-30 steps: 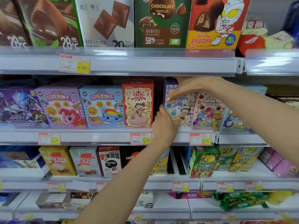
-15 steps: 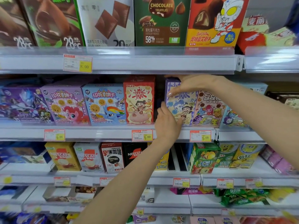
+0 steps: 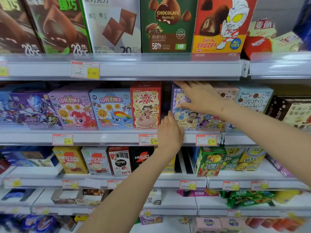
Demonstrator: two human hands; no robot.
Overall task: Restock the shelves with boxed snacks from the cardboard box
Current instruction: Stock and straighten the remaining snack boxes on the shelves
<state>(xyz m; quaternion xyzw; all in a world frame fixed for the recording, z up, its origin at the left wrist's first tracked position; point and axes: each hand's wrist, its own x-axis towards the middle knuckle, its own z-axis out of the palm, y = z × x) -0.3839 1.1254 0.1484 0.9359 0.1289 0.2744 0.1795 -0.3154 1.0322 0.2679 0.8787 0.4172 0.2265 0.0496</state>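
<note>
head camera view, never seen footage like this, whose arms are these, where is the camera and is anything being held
No machine here: the camera sits on a person's head, looking forward and down, so both bare arms are their own. They face a shop shelf of snack boxes. The right hand lies spread over the upper front of a purple cartoon box. The left hand rests, fingers up, against that box's lower left edge, beside a red box. Neither plainly grips it; they seem to be nudging it into line.
</note>
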